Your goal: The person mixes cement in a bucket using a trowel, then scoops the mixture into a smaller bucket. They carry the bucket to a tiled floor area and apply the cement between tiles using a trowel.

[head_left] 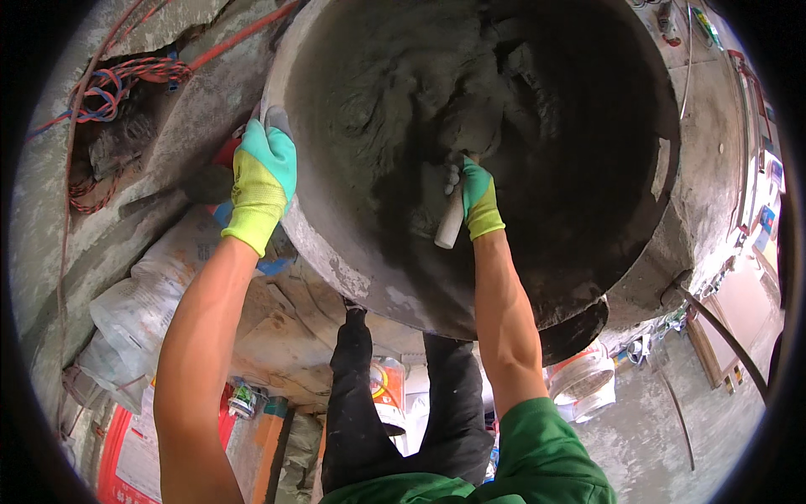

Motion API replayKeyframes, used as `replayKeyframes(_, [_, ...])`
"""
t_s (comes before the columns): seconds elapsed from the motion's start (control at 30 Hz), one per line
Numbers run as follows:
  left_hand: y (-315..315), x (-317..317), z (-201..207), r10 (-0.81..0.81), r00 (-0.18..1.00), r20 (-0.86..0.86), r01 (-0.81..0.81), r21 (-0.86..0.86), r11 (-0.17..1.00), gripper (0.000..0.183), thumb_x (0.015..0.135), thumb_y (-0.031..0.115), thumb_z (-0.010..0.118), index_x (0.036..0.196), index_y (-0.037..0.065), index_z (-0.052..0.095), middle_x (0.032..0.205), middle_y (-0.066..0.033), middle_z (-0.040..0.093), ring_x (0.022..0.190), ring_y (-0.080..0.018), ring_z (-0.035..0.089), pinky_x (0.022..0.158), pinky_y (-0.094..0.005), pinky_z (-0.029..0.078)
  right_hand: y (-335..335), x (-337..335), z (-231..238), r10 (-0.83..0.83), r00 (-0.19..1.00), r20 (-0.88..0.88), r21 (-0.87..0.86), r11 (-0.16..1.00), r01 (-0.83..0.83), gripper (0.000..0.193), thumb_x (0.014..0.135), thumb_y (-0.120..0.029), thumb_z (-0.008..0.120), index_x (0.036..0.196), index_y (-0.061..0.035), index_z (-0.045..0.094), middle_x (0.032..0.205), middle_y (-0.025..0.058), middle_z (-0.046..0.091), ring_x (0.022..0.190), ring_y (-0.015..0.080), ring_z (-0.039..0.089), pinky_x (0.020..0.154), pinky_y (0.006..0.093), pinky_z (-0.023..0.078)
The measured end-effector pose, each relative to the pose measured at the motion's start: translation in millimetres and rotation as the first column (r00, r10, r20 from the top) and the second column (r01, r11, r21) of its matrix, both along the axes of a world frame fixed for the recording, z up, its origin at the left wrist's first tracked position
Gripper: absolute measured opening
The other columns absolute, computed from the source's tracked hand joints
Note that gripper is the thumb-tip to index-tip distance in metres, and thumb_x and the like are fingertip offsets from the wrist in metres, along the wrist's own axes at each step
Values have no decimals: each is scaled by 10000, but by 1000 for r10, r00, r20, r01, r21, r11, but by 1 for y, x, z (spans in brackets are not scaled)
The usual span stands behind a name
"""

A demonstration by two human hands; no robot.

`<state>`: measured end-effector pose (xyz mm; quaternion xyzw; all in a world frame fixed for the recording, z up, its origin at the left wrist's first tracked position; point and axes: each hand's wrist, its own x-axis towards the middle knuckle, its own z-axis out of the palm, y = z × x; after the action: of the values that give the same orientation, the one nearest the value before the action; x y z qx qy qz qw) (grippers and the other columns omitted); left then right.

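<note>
Right hand (479, 193) wrapped around a trowel-like tool (450, 223) in a tub (332, 267) of grey mortar (395, 105).
Its fingers close around the pale handle; the working end is caked and partly buried near the tub's middle. The left hand (266, 168) grips the tub's left rim, thumb over the lip. Stirring or scooping looks like the step in hand; the next move likely calls for a firm wrist through the thick mix, with the left hand steadying the rim. Farther out, twisted cords (144, 70) and white sacks (159, 290) lie left, a bucket (581, 380) lower right.
</note>
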<state>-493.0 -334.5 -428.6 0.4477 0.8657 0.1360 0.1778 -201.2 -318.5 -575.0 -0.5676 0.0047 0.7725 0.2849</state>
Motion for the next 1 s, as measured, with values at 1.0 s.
replayKeyframes(1.0, [10,-14,-27,-67,996,62,57,157,986,457,932,375,371,921,-38,565,778,-322,591,768,-499,575,632,-522,455,-204,153,363,-215,132,968,248,908,-337,140,805,-79,591,873,42,577,726,84,622,683,104,557,628,254,455])
